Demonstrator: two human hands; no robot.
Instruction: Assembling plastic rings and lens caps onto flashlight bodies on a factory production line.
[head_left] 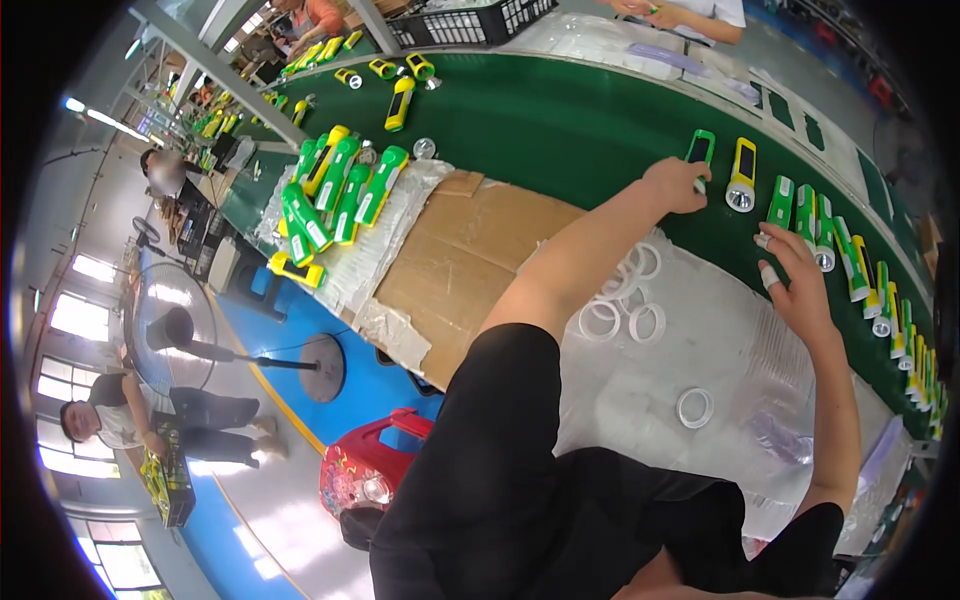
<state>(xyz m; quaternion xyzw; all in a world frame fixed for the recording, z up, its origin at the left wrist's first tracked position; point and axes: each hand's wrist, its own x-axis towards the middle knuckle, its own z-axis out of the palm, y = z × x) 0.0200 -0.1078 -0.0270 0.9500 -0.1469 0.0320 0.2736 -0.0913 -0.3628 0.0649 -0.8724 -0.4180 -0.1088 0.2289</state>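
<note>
My left hand [676, 186] reaches over the green belt, its fingers closed around the lower end of a green flashlight [703, 146] with a dark panel. To the right of it lies a yellow flashlight [741, 172] with a clear lens toward me. My right hand [797, 285] has its fingers apart, with white covers on some fingertips. It is closest to a green flashlight [781, 202], its fingertips by that one's near end; whether they touch I cannot tell. A row of several green and yellow flashlights [852, 262] curves off along the belt to the right.
White rings [646, 322] lie on the plastic-covered worktop [620, 400], one ring [695, 408] apart. Flashlights are piled [345, 190] to the left beside cardboard [450, 250]. Past the green belt [540, 120] are a black crate [470, 22] and a co-worker's hands [655, 14]. A red stool [375, 455] stands lower left.
</note>
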